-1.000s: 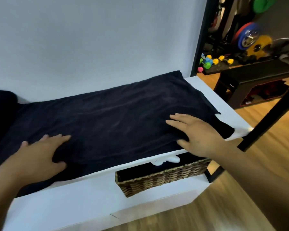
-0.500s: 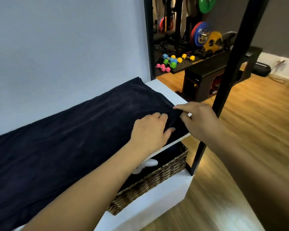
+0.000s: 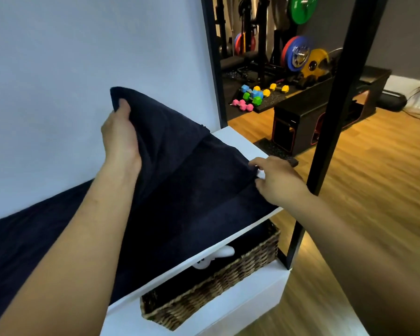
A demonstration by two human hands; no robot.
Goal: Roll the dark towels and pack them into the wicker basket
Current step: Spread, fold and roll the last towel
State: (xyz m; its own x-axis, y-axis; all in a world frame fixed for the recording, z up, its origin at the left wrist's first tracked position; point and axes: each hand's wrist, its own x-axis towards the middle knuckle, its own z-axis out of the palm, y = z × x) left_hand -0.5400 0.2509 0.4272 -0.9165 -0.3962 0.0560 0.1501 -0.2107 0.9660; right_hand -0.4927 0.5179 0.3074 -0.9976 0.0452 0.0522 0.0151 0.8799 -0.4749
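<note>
A dark navy towel (image 3: 192,190) lies along the white shelf top (image 3: 238,139). My left hand (image 3: 120,139) grips the towel's far corner and holds it lifted off the shelf, up against the wall. At the towel's right edge, near the shelf's front, my right hand (image 3: 274,180) pinches the cloth. The wicker basket (image 3: 218,284) sits in the compartment under the shelf top, partly pulled out, with dark cloth and a white object (image 3: 216,257) inside.
A black metal post (image 3: 335,98) stands just right of the shelf. Beyond it are a black bench (image 3: 308,112), coloured dumbbells (image 3: 255,95) and weight plates (image 3: 298,54) on racks. Wooden floor (image 3: 374,190) spreads to the right.
My left hand has taken the towel's far corner and raised it up and back. My right hand stayed at the right edge, now pinching it. The view has swung right.
</note>
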